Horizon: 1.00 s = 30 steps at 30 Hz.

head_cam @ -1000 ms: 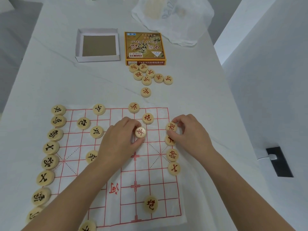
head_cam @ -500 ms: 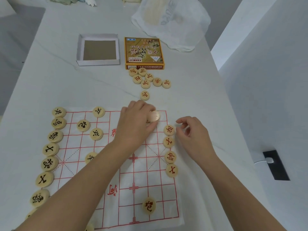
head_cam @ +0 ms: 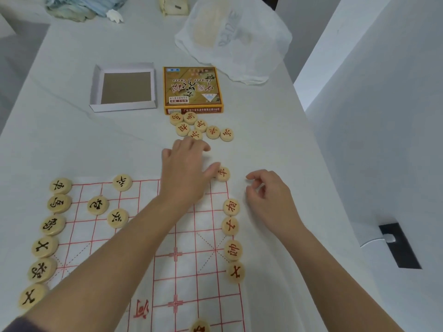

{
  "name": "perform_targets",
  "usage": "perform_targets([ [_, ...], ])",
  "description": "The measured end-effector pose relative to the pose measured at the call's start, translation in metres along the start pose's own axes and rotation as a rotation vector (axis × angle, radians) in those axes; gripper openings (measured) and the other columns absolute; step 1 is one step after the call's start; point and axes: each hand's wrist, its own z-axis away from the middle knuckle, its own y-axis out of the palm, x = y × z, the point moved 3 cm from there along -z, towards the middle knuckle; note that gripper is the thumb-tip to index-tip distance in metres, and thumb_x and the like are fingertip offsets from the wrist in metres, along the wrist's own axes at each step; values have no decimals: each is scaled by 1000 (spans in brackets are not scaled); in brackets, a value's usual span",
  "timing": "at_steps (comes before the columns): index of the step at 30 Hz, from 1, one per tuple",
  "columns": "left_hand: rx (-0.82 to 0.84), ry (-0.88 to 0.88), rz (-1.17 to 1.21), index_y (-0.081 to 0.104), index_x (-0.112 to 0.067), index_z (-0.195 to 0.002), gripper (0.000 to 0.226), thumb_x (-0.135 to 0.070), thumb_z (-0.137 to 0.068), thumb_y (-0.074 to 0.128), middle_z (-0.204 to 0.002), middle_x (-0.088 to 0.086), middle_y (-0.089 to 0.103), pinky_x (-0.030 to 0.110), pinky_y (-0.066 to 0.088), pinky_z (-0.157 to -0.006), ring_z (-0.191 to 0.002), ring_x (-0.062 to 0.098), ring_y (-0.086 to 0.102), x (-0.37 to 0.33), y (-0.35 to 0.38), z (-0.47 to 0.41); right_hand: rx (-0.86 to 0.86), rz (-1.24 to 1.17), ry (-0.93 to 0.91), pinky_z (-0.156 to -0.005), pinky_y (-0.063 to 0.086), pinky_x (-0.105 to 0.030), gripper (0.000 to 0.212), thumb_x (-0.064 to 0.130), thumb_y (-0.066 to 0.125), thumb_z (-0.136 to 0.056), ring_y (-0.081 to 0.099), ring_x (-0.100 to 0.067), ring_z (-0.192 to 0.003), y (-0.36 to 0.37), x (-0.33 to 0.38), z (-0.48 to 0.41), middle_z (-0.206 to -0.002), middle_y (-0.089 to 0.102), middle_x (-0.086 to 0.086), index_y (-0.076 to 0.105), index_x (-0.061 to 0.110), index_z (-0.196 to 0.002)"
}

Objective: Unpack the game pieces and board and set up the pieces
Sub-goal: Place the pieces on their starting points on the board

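Head view: left hand (head_cam: 184,168) spread, nothing held; loose red pieces (head_cam: 201,127) just beyond it, toward the table's (head_cam: 96,144) far edge. Right hand (head_cam: 268,195) slack, empty, farther.

A pale grey table (head_cam: 72,144) is carrying a white paper board (head_cam: 191,271) printed with a red grid, which is lying flat at its near end. Beyond the board, an open white box tray (head_cam: 124,107) is sitting just beside a yellow box lid (head_cam: 193,89). Seven red-lettered pieces (head_cam: 212,132) are clustering on the bare top just in front of that lid. Farther back, a white plastic bag (head_cam: 235,39), a crumpled bluish cloth (head_cam: 79,6) and a small cream object (head_cam: 173,6) are resting.
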Motion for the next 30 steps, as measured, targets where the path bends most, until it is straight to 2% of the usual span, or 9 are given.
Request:
perform_targets([
  [3, -3, -76, -36, 54, -23, -118, 37, -38, -84, 61, -116, -1, 51, 37, 31, -89, -110, 20, 45, 18, -4, -16, 24, 55, -17, -75, 47, -28, 33, 21, 56, -88, 53, -7, -79, 7, 11, -42, -96, 56, 6, 54, 24, -120],
  [7, 50, -150, -56, 52, -22, -119, 40, -35, -82, 61, -114, 0, 51, 37, 33, -88, -109, 21, 45, 27, 2, -25, 80, 131, 6, -80, 52, -39, 49, 25, 54, -88, 59, -16, -89, 17, 30, -91, -94, 61, 4, 41, 29, -135],
  [10, 85, -180, -22, 54, -22, -116, 38, -37, -82, 62, -112, -1, 52, 37, 32, -88, -107, 21, 46, 30, 6, -28, 105, 229, 7, -81, 50, -38, 53, 30, 54, -90, 60, -23, -99, 21, 38, -115, -108, 63, 0, 36, 29, -139],
  [13, 105, -183, 5, 56, -21, -114, 37, -37, -82, 64, -110, 0, 52, 36, 33, -88, -106, 21, 46, 32, 6, -30, 119, 321, 9, -74, 46, -33, 45, 35, 53, -90, 59, -25, -98, 25, 39, -126, -112, 63, -1, 41, 27, -133],
  [17, 122, -209, 127, 57, -17, -110, 36, -33, -81, 70, -105, 2, 51, 35, 44, -87, -100, 22, 49, 37, 7, -30, 89, 356, -13, -65, 43, -32, 30, 36, 52, -91, 57, -24, -84, 27, 41, -129, -98, 63, -2, 46, 25, -119],
  [21, 137, -172, 197, 56, -16, -108, 33, -31, -82, 70, -103, -1, 48, 28, 42, -83, -98, 18, 49, 37, 5, -29, 65, 254, -25, -66, 50, -37, 27, 39, 59, -88, 60, -22, -81, 24, 38, -119, -87, 62, 2, 50, 23, -108],
  [25, 61, -73, 226, 57, -15, -106, 30, -31, -83, 69, -103, -2, 49, 24, 40, -81, -94, 14, 49, 34, -16, -13, 60, 84, -44, -68, 53, -38, 26, 37, 64, -85, 59, -14, -72, 16, 42, -87, -71, 57, 9, 54, 26, -105],
  [27, 41, -48, 210, 58, -16, -105, 29, -30, -82, 70, -102, -4, 49, 25, 41, -81, -92, 13, 50, 39, -28, 7, 81, 71, -86, -66, 52, -36, 25, 36, 66, -84, 57, -11, -68, 13, 48, -60, -68, 54, 9, 55, 27, -105],
  [30, 98, 4, 167, 61, -16, -103, 27, -28, -81, 70, -99, -7, 49, 31, 43, -83, -92, 14, 51, 56, -34, 45, 137, 105, -158, -62, 49, -32, 24, 39, 64, -84, 56, -8, -65, 14, 56, -13, -66, 54, 9, 54, 31, -104],
])
